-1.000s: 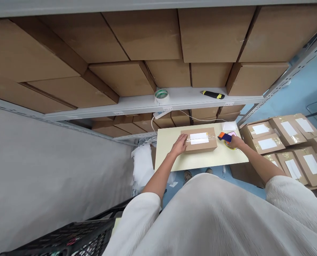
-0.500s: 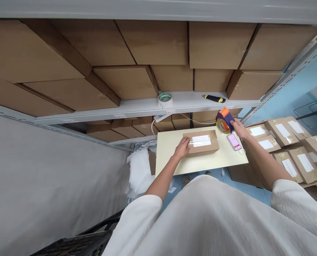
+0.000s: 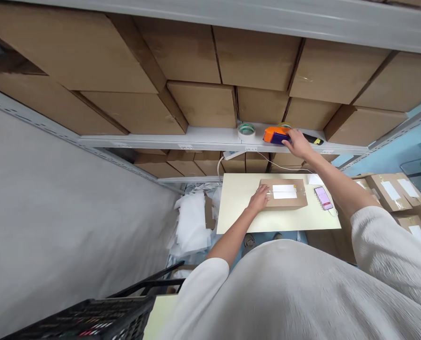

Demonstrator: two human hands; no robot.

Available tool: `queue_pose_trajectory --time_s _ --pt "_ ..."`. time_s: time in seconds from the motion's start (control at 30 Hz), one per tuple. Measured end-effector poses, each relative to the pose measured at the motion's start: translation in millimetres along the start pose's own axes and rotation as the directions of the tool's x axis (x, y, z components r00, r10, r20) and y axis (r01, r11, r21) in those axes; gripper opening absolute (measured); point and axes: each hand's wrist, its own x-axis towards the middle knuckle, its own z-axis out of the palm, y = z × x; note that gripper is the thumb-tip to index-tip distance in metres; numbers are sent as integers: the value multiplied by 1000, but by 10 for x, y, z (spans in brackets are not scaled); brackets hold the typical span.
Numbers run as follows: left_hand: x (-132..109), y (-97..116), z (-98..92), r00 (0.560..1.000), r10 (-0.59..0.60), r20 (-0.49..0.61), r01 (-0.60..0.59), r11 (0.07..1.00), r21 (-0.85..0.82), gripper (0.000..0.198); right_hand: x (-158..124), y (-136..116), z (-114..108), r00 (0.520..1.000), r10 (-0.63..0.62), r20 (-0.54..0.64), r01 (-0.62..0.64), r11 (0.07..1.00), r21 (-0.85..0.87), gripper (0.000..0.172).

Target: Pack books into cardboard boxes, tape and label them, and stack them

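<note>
My left hand [image 3: 259, 198] lies on the left end of a taped cardboard box [image 3: 287, 203], its fingers stretched over the edge. A white label [image 3: 284, 191] is stuck on the box's top under clear tape. At the shelf edge, my right hand [image 3: 298, 142] is closed around an orange and purple tape dispenser [image 3: 276, 134], which is at the level of the shelf surface; whether it touches cannot be told. Behind that hand, a black and yellow utility knife [image 3: 314, 139] is partly hidden. A roll of tape [image 3: 246, 132] stands on the shelf to the dispenser's left.
The box sits on a pale yellow table [image 3: 237, 219], with a phone [image 3: 323, 198] on a cable to its right. Cardboard cartons [image 3: 201, 104] fill the shelf. Labelled parcels [image 3: 391, 191] are stacked at right. White packing sheets [image 3: 193, 222] and a black crate [image 3: 118, 316] are at left.
My right hand has carried the tape dispenser from above the table's right side up and left to the shelf. My left hand stays on the box. The view has shifted left.
</note>
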Motion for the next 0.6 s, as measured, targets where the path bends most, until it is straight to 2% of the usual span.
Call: queue_pose_trajectory --time_s 0.17,0.4,0.5,0.6 --pt "-35 -32 21 999 35 -12 -35 999 -23 63 159 -6 218 998 60 11 -59 997 -55 65" --pt "-57 -57 9 999 40 8 -40 999 -9 59 110 -78 328 976 168 -140 -179 981 -70 68" --pt "-55 -78 13 999 54 4 -54 998 27 58 -24 -128 358 961 177 -214 -192 980 -55 67" --pt "-52 -100 26 995 101 -1 -101 990 101 58 -405 -219 494 942 176 -286 -188 982 -16 62"
